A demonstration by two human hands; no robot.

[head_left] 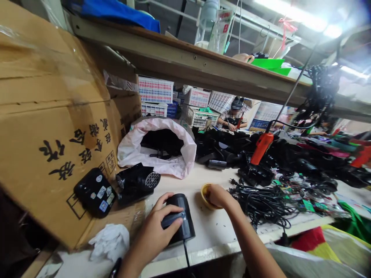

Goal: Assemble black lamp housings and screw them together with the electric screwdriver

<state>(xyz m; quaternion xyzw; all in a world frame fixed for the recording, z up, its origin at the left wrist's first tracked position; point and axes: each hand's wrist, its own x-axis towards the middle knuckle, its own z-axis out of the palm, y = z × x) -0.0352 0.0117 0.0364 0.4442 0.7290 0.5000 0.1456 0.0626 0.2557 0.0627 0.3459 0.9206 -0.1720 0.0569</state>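
Note:
My left hand [166, 219] grips a black corded appliance housing [185, 222], its thumb and fingers around a dark grey raised piece on top. The housing lies on the bench, and a black cord [186, 253] runs from its near end over the front edge. My right hand [219, 196] reaches down into a small yellow bowl [206, 192], fingers drawn together; their tips and whatever they hold are hidden inside. Tiny dark bits [220, 224] lie on the bench by the bowl. Behind my left hand stands a black part with a round perforated end [152, 180].
A cardboard box [58, 116] walls the left side, with a stickered black case [97, 193] against it. Crumpled tissue [111, 241], a white sack [185, 154], black cables [261, 204] and a hanging red electric screwdriver [261, 148] surround the work. Overhead runs a shelf [174, 63]; a co-worker [233, 117] sits beyond.

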